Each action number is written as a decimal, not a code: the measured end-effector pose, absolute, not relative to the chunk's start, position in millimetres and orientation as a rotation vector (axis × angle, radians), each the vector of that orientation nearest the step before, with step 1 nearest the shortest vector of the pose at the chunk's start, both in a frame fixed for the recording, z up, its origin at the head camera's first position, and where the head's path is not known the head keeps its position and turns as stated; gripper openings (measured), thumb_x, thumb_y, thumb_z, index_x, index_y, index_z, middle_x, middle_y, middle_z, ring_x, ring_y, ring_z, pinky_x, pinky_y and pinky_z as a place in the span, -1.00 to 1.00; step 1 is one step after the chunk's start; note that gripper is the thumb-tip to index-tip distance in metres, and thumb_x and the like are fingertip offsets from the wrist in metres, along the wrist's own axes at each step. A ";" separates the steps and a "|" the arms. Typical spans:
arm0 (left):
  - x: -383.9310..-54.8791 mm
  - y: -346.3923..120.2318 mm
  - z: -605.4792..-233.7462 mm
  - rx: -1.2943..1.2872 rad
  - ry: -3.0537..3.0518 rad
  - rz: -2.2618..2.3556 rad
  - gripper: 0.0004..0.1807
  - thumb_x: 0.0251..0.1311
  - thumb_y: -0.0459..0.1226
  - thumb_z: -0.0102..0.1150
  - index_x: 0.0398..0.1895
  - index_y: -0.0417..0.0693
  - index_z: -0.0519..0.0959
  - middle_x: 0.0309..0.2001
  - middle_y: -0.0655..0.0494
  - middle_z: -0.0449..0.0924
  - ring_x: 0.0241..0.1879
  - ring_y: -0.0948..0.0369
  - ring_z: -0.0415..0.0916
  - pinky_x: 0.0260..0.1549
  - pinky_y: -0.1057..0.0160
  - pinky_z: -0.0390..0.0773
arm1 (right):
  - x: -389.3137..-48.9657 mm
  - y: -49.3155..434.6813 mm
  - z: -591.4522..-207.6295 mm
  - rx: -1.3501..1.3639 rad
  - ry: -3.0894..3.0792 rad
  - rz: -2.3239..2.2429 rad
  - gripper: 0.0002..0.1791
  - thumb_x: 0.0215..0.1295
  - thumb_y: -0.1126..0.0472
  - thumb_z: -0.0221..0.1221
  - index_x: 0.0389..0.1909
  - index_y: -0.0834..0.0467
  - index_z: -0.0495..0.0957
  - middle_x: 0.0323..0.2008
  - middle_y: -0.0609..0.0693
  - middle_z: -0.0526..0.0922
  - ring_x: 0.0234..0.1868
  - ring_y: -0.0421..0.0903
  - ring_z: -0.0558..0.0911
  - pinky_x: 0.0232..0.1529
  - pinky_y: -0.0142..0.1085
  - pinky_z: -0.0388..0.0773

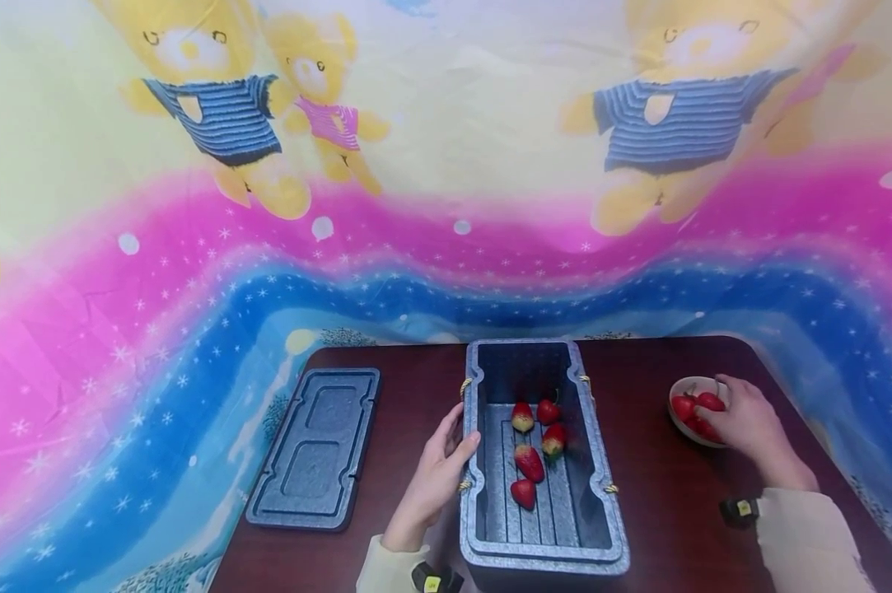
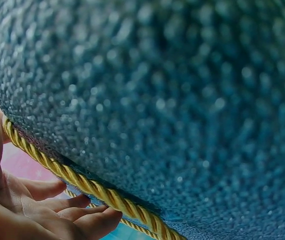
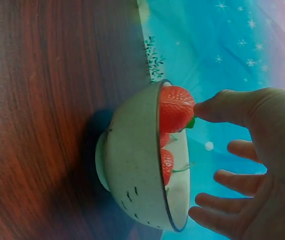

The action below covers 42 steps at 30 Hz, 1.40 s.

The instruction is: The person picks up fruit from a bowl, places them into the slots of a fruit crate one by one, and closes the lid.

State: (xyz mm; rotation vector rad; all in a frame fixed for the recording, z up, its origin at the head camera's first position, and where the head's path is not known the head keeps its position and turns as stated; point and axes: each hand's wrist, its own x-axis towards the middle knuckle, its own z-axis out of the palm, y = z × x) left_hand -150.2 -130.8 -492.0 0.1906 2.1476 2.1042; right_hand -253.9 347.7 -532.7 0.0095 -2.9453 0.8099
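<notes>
A long blue-grey foam box [image 1: 618, 527] with gold rope at its sides stands open, with several strawberries [image 1: 529, 463] on its ribbed floor. My left hand [image 1: 440, 465] rests against its left side, thumb at the rim. In the left wrist view, relaxed fingers [image 2: 90, 216] lie by the gold rope [image 2: 90, 186]. To the right, my right hand [image 1: 749, 422] is over a small white bowl [image 3: 137, 165] of strawberries. Its thumb is at the topmost strawberry [image 3: 176, 109], touching or nearly so; the other fingers are spread apart from the fruit.
A matching foam lid [image 1: 319, 461] lies flat on the left of the dark red-brown wooden table [image 1: 408, 379]. Behind the table hangs a printed cloth [image 1: 446, 206] with teddy bears.
</notes>
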 end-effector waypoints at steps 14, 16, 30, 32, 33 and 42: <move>-150.3 -129.5 -491.7 0.192 2.157 2.104 -0.25 0.49 -0.07 0.06 0.61 -0.06 0.04 0.55 -0.14 0.12 0.46 -0.12 0.19 0.33 -0.12 0.35 | -257.9 346.8 -548.7 0.103 -2.987 0.775 -0.35 0.17 0.12 0.39 0.11 0.46 0.41 0.02 0.56 0.47 -0.06 0.48 0.49 -0.07 0.39 0.47; -150.3 -129.6 -492.0 0.195 2.155 2.107 -0.25 0.49 -0.07 0.06 0.61 -0.06 0.04 0.55 -0.14 0.12 0.46 -0.12 0.18 0.34 -0.12 0.34 | -258.2 346.4 -549.8 0.115 -2.977 0.780 -0.38 0.15 0.15 0.41 0.09 0.45 0.43 -0.01 0.54 0.50 -0.08 0.47 0.51 -0.08 0.38 0.48; -151.7 -129.1 -495.2 0.183 2.164 2.105 -0.27 0.50 -0.09 0.06 0.60 -0.06 0.06 0.55 -0.14 0.12 0.48 -0.09 0.15 0.36 -0.13 0.31 | -261.3 339.8 -557.5 0.249 -2.904 0.723 -0.46 0.10 0.31 0.41 0.10 0.41 0.51 -0.13 0.44 0.61 -0.14 0.40 0.56 -0.11 0.33 0.50; -151.7 -129.1 -495.0 0.182 2.164 2.104 -0.27 0.50 -0.09 0.06 0.60 -0.06 0.06 0.55 -0.14 0.12 0.48 -0.09 0.15 0.35 -0.13 0.31 | -262.4 339.1 -556.9 0.262 -2.904 0.697 -0.46 0.08 0.32 0.40 0.10 0.39 0.51 -0.20 0.40 0.64 -0.18 0.37 0.58 -0.13 0.32 0.49; -151.6 -129.1 -494.9 0.182 2.163 2.105 -0.27 0.50 -0.09 0.06 0.60 -0.06 0.06 0.55 -0.14 0.12 0.48 -0.09 0.15 0.35 -0.13 0.31 | -263.0 338.7 -556.4 0.269 -2.903 0.687 -0.46 0.08 0.33 0.40 0.10 0.38 0.51 -0.23 0.38 0.66 -0.21 0.36 0.59 -0.14 0.31 0.49; -151.3 -129.0 -494.1 0.174 2.155 2.111 -0.26 0.49 -0.08 0.07 0.60 -0.08 0.05 0.54 -0.15 0.13 0.48 -0.10 0.15 0.34 -0.12 0.33 | -263.5 336.1 -551.6 0.279 -2.919 0.711 -0.47 0.10 0.35 0.39 0.13 0.32 0.52 -0.33 0.29 0.69 -0.31 0.26 0.63 -0.21 0.25 0.54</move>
